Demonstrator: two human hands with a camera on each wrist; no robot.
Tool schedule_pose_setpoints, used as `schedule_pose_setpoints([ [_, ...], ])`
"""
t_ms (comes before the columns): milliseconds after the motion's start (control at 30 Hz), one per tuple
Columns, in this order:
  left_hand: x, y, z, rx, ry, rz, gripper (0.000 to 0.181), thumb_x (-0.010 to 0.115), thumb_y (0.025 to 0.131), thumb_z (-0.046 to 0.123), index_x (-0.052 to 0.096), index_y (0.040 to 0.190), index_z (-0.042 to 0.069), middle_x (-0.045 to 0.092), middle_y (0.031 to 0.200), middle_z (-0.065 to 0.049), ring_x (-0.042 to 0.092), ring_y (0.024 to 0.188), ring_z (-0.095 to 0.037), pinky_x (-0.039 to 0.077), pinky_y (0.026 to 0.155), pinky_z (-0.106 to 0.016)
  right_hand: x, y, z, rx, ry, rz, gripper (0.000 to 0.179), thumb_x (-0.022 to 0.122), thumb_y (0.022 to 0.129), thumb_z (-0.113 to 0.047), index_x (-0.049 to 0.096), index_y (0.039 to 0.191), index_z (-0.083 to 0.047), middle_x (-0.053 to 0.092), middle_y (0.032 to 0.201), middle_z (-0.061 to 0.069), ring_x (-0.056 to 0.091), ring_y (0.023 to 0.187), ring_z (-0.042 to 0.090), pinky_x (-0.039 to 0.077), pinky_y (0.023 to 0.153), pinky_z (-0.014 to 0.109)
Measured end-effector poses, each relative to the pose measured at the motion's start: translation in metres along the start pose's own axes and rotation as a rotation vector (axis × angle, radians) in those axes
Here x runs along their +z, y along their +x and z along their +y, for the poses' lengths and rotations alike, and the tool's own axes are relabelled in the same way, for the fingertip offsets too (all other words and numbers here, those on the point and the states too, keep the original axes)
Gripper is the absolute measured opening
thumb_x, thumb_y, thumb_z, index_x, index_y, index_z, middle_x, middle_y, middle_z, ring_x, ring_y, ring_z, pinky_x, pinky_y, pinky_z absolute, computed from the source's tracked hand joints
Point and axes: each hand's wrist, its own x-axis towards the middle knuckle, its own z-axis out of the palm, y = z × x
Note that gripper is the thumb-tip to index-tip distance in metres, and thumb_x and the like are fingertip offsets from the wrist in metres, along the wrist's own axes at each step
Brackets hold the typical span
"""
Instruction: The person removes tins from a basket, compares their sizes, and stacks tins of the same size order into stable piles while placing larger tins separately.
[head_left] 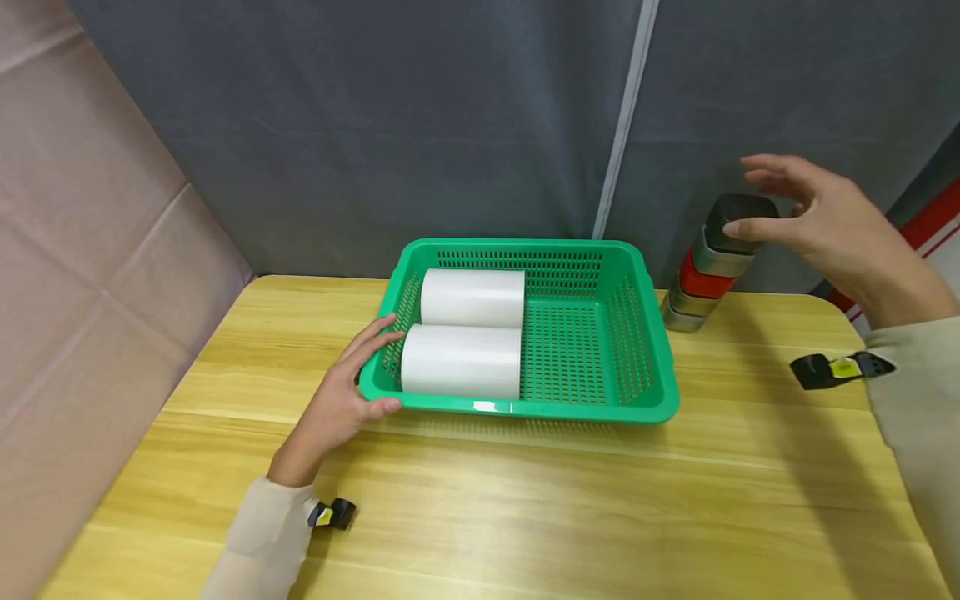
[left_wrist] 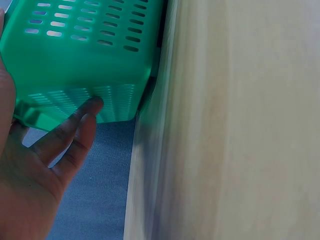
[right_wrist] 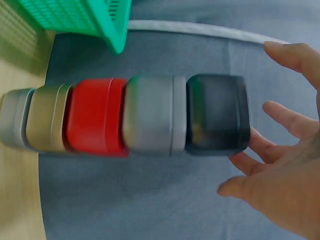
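A green plastic basket (head_left: 660,400) with slotted walls stands on the wooden table, two white rolls (head_left: 461,360) lying side by side in its left half. My left hand (head_left: 341,400) rests at the basket's front left corner, thumb by the front rim and fingers at the left rim. In the left wrist view, two extended fingers (left_wrist: 75,132) show beside the basket's wall. To the right rises a stack of rounded square boxes: black (right_wrist: 217,115) on top, then grey, red (right_wrist: 97,115), gold and silver. Around the black box, thumb and fingers spread, hovers my right hand (head_left: 832,217).
Behind the table (head_left: 487,508) hangs a grey curtain (head_left: 375,125) with a pale vertical strip (head_left: 628,108). Pinkish cloth (head_left: 90,250) covers the left side. At the far right edge there is a red and white object (head_left: 937,225). The stack stands near the table's back edge.
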Motion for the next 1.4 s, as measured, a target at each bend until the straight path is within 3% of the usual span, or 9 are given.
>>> schedule_pose_setpoints([
  [333,0.000,0.000,0.001,0.013,-0.013,0.005,0.086,0.091,0.077,0.052,0.056,0.149,0.019,0.032,0.170,0.006,0.025,0.159,-0.030,0.027,0.118,-0.012,0.009,-0.010,-0.022,-0.048,-0.046,0.057,0.078,0.070,0.099,-0.042,0.029,0.164,-0.041,0.019,0.176,0.001,0.008,0.164,0.033,0.008,0.122,0.076],
  [600,0.001,0.000,-0.003,0.017,-0.014,0.002,0.085,0.091,0.078,0.047,0.056,0.150,0.019,0.032,0.170,0.006,0.026,0.159,-0.030,0.028,0.118,-0.013,0.015,-0.016,-0.030,-0.083,-0.014,0.021,0.074,0.071,0.099,-0.041,0.033,0.163,-0.040,0.015,0.175,-0.013,0.001,0.165,0.027,0.004,0.123,0.076],
  [733,0.001,0.000,-0.003,0.015,0.001,0.001,0.084,0.092,0.079,0.044,0.056,0.150,0.019,0.032,0.170,0.006,0.026,0.159,-0.030,0.028,0.120,-0.018,0.019,-0.017,-0.033,-0.109,-0.010,0.004,0.074,0.073,0.098,-0.040,0.035,0.162,-0.041,0.016,0.175,-0.013,0.002,0.165,0.027,0.004,0.123,0.076],
  [800,0.001,0.000,-0.002,0.008,0.004,0.000,0.084,0.093,0.078,0.043,0.056,0.150,0.020,0.032,0.170,0.006,0.026,0.159,-0.028,0.028,0.123,-0.028,0.022,-0.018,-0.035,-0.133,-0.015,-0.008,0.074,0.073,0.098,-0.039,0.035,0.162,-0.040,0.016,0.175,-0.011,0.003,0.165,0.029,0.005,0.122,0.077],
  [1000,0.001,0.001,0.000,0.006,0.004,-0.004,0.086,0.091,0.078,0.050,0.055,0.150,0.020,0.031,0.170,0.009,0.024,0.160,-0.028,0.026,0.123,-0.063,0.033,-0.018,-0.045,-0.254,-0.026,-0.026,0.071,0.075,0.097,-0.032,0.042,0.159,-0.036,0.026,0.173,-0.007,0.013,0.163,0.029,0.008,0.122,0.076],
  [1200,0.001,0.001,0.001,0.009,0.005,-0.004,0.089,0.087,0.078,0.061,0.055,0.151,0.021,0.030,0.171,0.008,0.024,0.160,-0.030,0.025,0.122,-0.067,0.051,-0.015,-0.060,-0.389,-0.034,-0.058,0.072,0.079,0.094,-0.024,0.047,0.158,-0.029,0.032,0.170,0.001,0.021,0.160,0.032,0.013,0.122,0.076],
  [1400,0.002,0.001,0.002,0.022,0.011,-0.004,0.093,0.081,0.077,0.071,0.054,0.151,0.022,0.030,0.171,0.006,0.024,0.160,-0.030,0.026,0.122,-0.067,0.073,-0.008,-0.067,-0.580,-0.089,-0.120,0.071,0.083,0.090,-0.014,0.053,0.154,-0.019,0.037,0.167,0.012,0.026,0.156,0.040,0.022,0.119,0.075],
])
